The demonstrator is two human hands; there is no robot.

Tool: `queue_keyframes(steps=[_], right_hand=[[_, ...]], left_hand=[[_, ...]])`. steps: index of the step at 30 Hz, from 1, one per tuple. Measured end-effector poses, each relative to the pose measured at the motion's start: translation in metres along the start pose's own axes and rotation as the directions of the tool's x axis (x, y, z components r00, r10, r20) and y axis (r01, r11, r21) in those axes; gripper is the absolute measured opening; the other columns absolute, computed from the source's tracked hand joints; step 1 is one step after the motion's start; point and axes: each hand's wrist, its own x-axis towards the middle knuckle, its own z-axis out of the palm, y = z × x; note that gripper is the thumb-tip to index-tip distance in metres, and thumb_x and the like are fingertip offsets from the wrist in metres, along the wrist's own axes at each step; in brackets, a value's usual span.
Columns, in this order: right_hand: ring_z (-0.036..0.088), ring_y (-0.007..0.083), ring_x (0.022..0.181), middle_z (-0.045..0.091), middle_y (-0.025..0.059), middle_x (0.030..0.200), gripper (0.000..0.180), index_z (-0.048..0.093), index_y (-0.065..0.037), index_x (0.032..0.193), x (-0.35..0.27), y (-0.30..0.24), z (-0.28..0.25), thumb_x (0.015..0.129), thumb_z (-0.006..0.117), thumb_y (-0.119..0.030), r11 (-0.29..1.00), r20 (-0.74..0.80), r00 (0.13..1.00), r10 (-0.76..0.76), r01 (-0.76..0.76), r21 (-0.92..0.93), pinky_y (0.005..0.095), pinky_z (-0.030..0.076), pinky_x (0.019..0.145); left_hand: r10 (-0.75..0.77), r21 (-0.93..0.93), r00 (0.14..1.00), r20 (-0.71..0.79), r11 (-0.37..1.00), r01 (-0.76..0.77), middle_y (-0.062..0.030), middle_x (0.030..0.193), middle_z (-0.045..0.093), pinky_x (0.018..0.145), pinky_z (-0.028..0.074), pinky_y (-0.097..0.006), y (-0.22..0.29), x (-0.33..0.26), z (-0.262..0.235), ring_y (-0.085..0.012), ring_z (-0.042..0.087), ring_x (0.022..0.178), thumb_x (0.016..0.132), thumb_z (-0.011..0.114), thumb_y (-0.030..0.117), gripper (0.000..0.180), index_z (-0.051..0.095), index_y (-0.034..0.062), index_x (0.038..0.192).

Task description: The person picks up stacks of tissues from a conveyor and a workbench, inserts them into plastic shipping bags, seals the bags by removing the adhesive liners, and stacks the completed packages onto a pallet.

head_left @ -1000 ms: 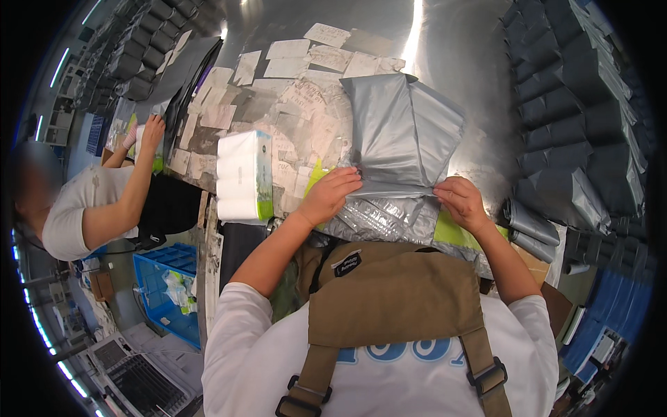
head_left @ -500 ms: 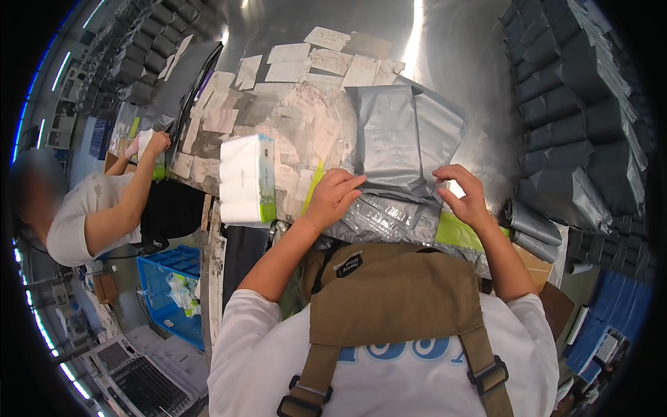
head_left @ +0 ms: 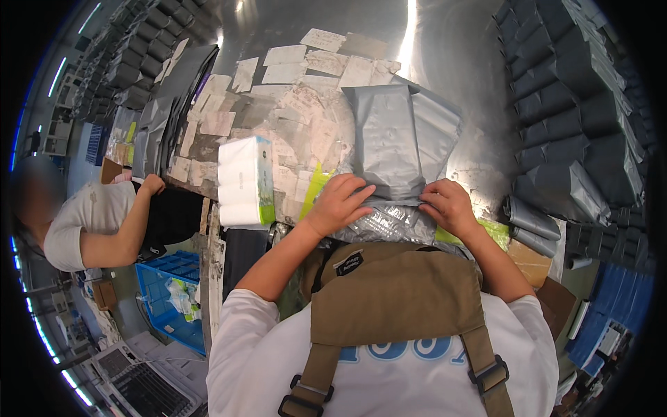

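The near edge of a filled-looking grey bag [head_left: 386, 132], laid on the metal table [head_left: 462, 42], is apparently being gathered or folded. Its near right corner is pinched by the fingers of the right hand [head_left: 450, 206]; the left hand [head_left: 338, 203] is set at the near left corner, fingers slightly parted, and whether plastic is gripped cannot be told. An even, level hold on both corners seems called for next. One flat bag [head_left: 440, 132] is partly covered by it; one white-roll pack [head_left: 243, 182] and two rolled bags [head_left: 531, 228] are counted.
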Motion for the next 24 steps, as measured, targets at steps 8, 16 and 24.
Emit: queue_keyframes(steps=[8,16,24], right_hand=[[0.062,0.0222,0.082,0.065,0.0035,0.091,0.018,0.068,-0.007,0.086,0.001,-0.006,0.001,0.069,0.071,-0.011,0.971,0.01,0.983,-0.185,0.184,-0.152,0.0341,0.052,0.07],[0.066,0.0229,0.08,0.066,0.0064,0.092,0.018,0.067,-0.003,0.085,-0.004,-0.005,-0.002,0.068,0.07,-0.004,0.966,-0.113,0.968,-0.224,0.205,-0.157,0.0328,0.055,0.064],[0.065,0.0271,0.073,0.062,0.0083,0.086,0.015,0.06,-0.004,0.087,0.033,0.006,-0.007,0.076,0.07,-0.002,0.994,-0.147,0.986,-0.083,0.073,-0.076,0.0351,0.053,0.059]], left_hand=[[0.038,-0.115,0.986,0.163,0.993,-0.019,-0.0086,0.127,0.057,0.105,0.035,-0.05,0.027,0.058,0.007,-0.0303,0.049,0.119,0.085,0.067,0.035,0.042,0.066,0.0082,0.117],[-0.059,-0.088,0.906,0.419,0.991,0.105,-0.0038,0.137,0.053,0.114,0.025,-0.055,0.011,0.084,0.023,-0.0285,0.041,0.131,0.089,0.064,0.04,0.036,0.074,0.0076,0.102],[-0.104,-0.266,0.921,0.376,0.94,0.215,-0.0115,0.137,0.052,0.114,0.028,-0.049,0.012,0.086,0.018,-0.0305,0.041,0.131,0.082,0.072,0.04,0.053,0.064,0.0019,0.117]])
